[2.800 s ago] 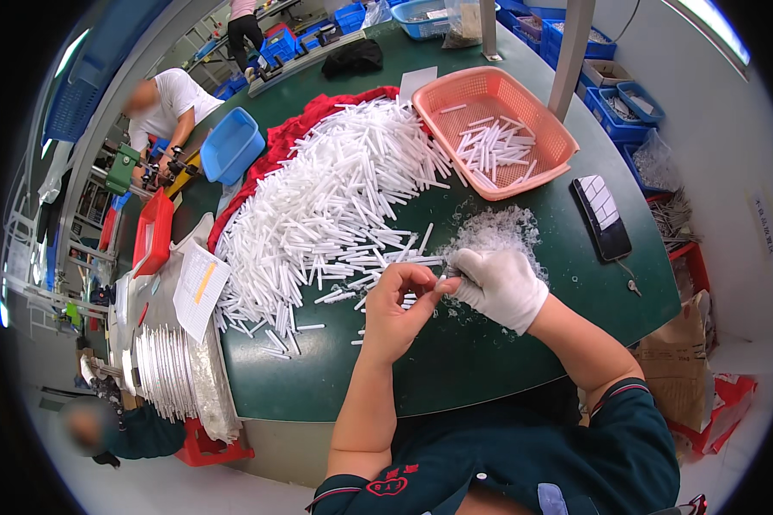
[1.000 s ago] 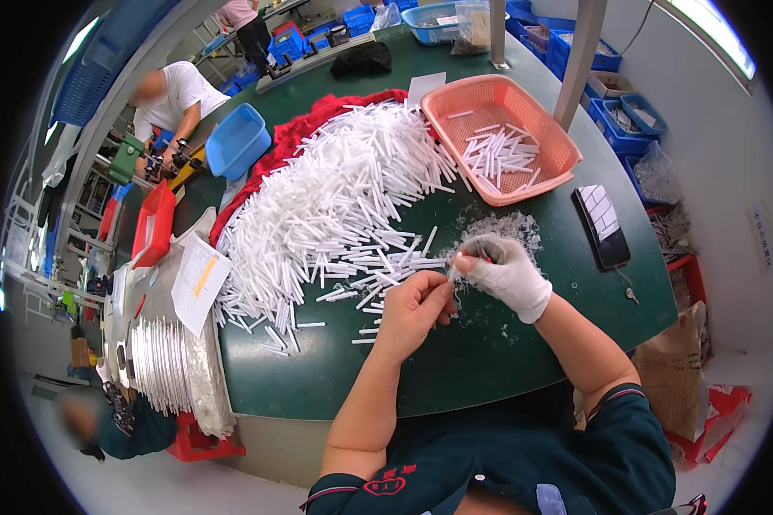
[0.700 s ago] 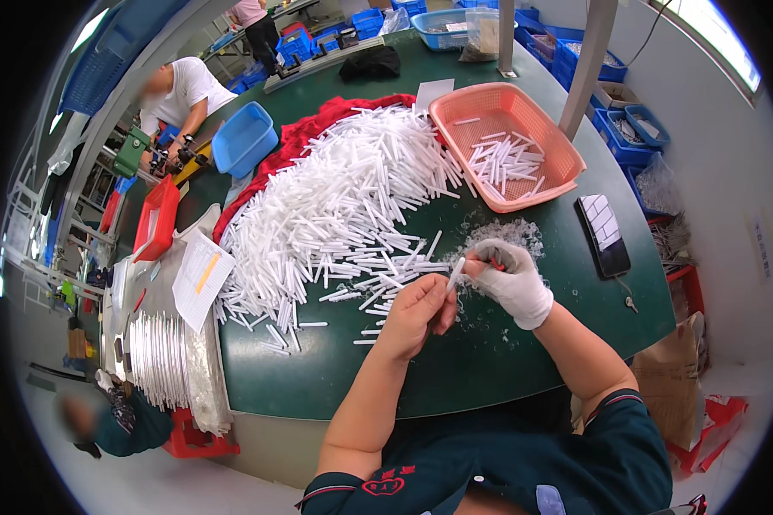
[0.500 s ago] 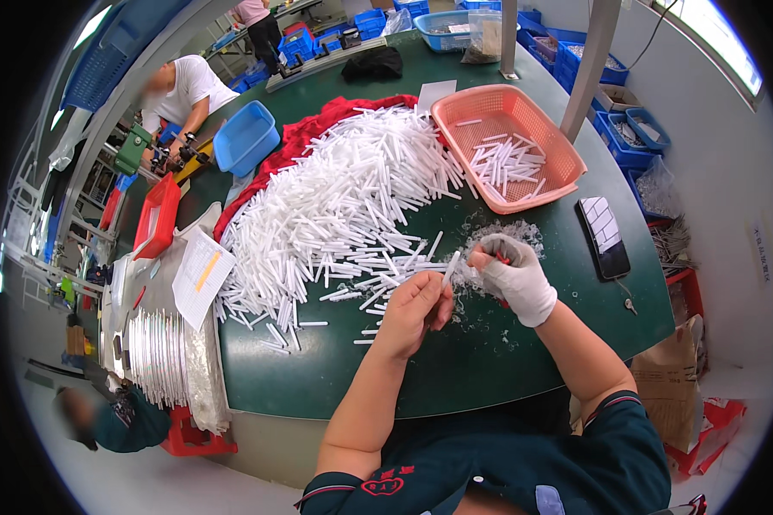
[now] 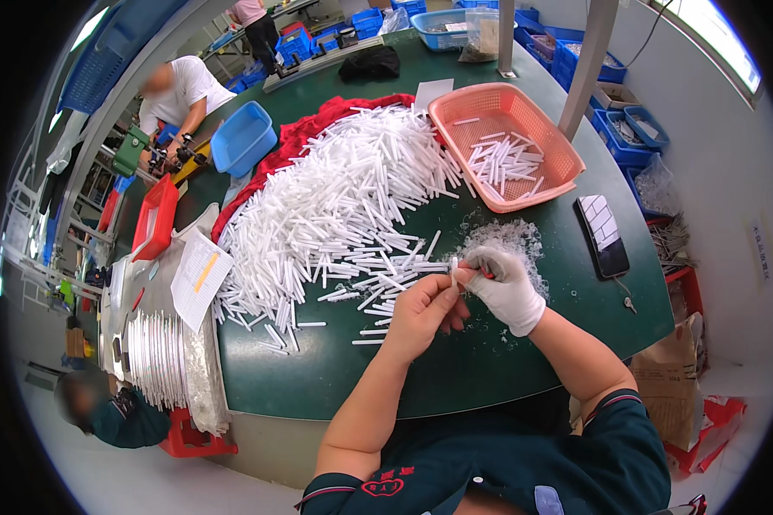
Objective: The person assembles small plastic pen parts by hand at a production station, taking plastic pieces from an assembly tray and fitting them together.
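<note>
My bare left hand pinches one short white tube upright between thumb and fingers. My right hand, in a white glove with bare fingertips, has come up against the tube's top. Its fingers are closed around a small red-handled tool, mostly hidden in the grip; the working end does not show. Beyond my left hand spreads a large heap of white tubes on a red cloth. Curly white shavings lie behind my right hand. An orange-pink basket at the far right contains several loose tubes.
On the green table a phone lies to the right. Left of the heap are a printed sheet, a red bin and a blue bin. A grey post rises behind the basket. Co-workers sit at the left.
My right hand has moved left to meet the tube, and its fingers now touch near the tube's top. My left hand has shifted slightly right, and the tube stands more upright.
</note>
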`<state>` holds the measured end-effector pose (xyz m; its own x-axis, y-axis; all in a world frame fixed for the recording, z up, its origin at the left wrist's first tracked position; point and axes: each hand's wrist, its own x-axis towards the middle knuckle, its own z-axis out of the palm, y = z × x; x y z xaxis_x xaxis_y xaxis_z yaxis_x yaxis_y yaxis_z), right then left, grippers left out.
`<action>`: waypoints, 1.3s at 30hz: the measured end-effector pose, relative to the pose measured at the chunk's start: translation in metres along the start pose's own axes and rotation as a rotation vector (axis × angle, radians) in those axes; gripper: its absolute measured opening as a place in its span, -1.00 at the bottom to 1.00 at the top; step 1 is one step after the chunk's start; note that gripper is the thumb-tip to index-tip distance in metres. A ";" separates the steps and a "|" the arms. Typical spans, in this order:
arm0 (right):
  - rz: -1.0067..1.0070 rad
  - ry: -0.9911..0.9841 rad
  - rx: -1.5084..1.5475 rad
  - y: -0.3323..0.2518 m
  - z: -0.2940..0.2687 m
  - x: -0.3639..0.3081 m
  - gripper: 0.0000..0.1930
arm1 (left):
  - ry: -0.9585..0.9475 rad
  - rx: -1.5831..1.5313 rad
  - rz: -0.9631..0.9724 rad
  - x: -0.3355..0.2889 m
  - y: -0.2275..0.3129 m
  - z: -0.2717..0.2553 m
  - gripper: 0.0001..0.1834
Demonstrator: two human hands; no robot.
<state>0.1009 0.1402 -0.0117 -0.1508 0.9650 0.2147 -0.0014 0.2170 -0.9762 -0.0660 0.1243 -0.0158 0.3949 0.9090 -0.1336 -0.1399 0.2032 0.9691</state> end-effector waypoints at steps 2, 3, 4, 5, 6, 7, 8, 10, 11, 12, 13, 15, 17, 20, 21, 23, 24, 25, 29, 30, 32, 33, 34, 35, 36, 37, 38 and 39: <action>0.027 -0.016 0.063 -0.001 0.000 0.000 -0.89 | 0.017 -0.023 0.012 -0.001 -0.001 -0.001 -0.84; -0.019 0.005 -0.067 0.000 -0.001 -0.001 -0.90 | 0.032 -0.044 0.025 -0.002 -0.002 -0.002 -0.84; -0.067 0.026 -0.197 0.000 -0.001 -0.001 -0.90 | 0.035 -0.045 0.024 -0.001 -0.002 -0.002 -0.84; -0.066 0.023 -0.196 0.000 0.000 -0.001 -0.90 | 0.036 -0.047 0.021 0.000 -0.002 -0.003 -0.84; -0.020 0.040 -0.071 -0.001 0.000 -0.001 -0.91 | 0.037 -0.049 0.018 0.000 -0.002 -0.004 -0.85; 0.025 0.059 0.053 -0.002 0.000 0.000 -0.91 | 0.037 -0.050 0.018 0.001 -0.001 -0.004 -0.85; 0.025 0.059 0.052 -0.002 -0.001 0.000 -0.91 | 0.046 -0.057 0.005 0.001 0.000 -0.004 -0.86; 0.018 0.072 0.063 -0.002 -0.002 0.001 -0.90 | 0.055 -0.064 -0.009 0.001 0.000 -0.002 -0.88; 0.019 0.072 0.062 -0.002 -0.003 0.001 -0.90 | 0.103 -0.012 0.020 0.001 -0.001 -0.001 -0.89; -0.030 0.085 -0.029 -0.002 -0.005 0.002 -0.90 | 0.152 0.040 0.050 0.001 -0.002 0.001 -0.89; -0.077 0.099 -0.121 -0.002 -0.007 0.002 -0.90 | 0.151 0.039 0.048 0.001 -0.001 0.001 -0.89; -0.095 0.139 -0.172 -0.006 -0.012 0.005 -0.90 | 0.284 0.414 0.188 0.000 0.001 0.001 -0.89; -0.082 0.205 -0.151 -0.001 -0.017 0.008 -0.91 | 0.301 0.418 0.218 0.001 -0.001 -0.002 -0.89; -0.058 0.311 0.009 -0.002 -0.019 0.010 -0.92 | 0.335 0.426 0.262 0.001 0.000 -0.004 -0.88; -0.059 0.311 0.008 -0.002 -0.021 0.012 -0.92 | 0.353 0.429 0.275 0.002 0.001 -0.004 -0.87; -0.035 0.386 0.124 -0.002 -0.025 0.014 -0.92 | 0.356 0.444 0.273 0.002 0.002 -0.005 -0.88; -0.023 0.423 0.182 -0.002 -0.028 0.015 -0.92 | 0.359 0.460 0.272 0.002 0.003 -0.006 -0.88; -0.024 0.436 0.154 -0.002 -0.032 0.016 -0.91 | 0.359 0.459 0.271 0.002 0.002 -0.007 -0.88; 0.016 0.524 0.238 -0.016 -0.037 0.017 -0.92 | 0.376 0.539 0.282 0.004 0.000 -0.011 -0.88; 0.015 0.524 0.238 -0.016 -0.039 0.018 -0.92 | 0.377 0.547 0.277 0.004 0.000 -0.011 -0.88; 0.034 0.600 0.283 -0.017 -0.045 0.020 -0.92 | 0.387 0.530 0.284 0.004 0.000 -0.012 -0.88; 0.023 0.636 0.322 -0.018 -0.047 0.023 -0.90 | 0.398 0.512 0.289 0.004 0.000 -0.013 -0.87; 0.021 0.635 0.321 -0.018 -0.050 0.024 -0.90 | 0.398 0.512 0.291 0.004 0.000 -0.013 -0.87; -0.005 0.662 0.350 -0.017 -0.054 0.024 -0.90 | 0.406 0.507 0.287 0.005 0.000 -0.014 -0.87; -0.032 0.688 0.379 -0.016 -0.058 0.025 -0.90 | 0.415 0.502 0.282 0.005 0.000 -0.015 -0.87; -0.038 0.714 0.394 -0.017 -0.062 0.027 -0.90 | 0.416 0.501 0.283 0.005 0.000 -0.017 -0.87; -0.039 0.712 0.394 -0.017 -0.065 0.028 -0.90 | 0.422 0.513 0.269 0.005 0.000 -0.018 -0.86; -0.067 0.739 0.408 -0.017 -0.068 0.028 -0.91 | 0.429 0.525 0.255 0.005 0.001 -0.020 -0.85</action>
<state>0.1641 0.1735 0.0130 0.5470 0.8312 0.0989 -0.3655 0.3435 -0.8651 -0.0822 0.1362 -0.0197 0.0017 0.9894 0.1449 0.3171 -0.1380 0.9383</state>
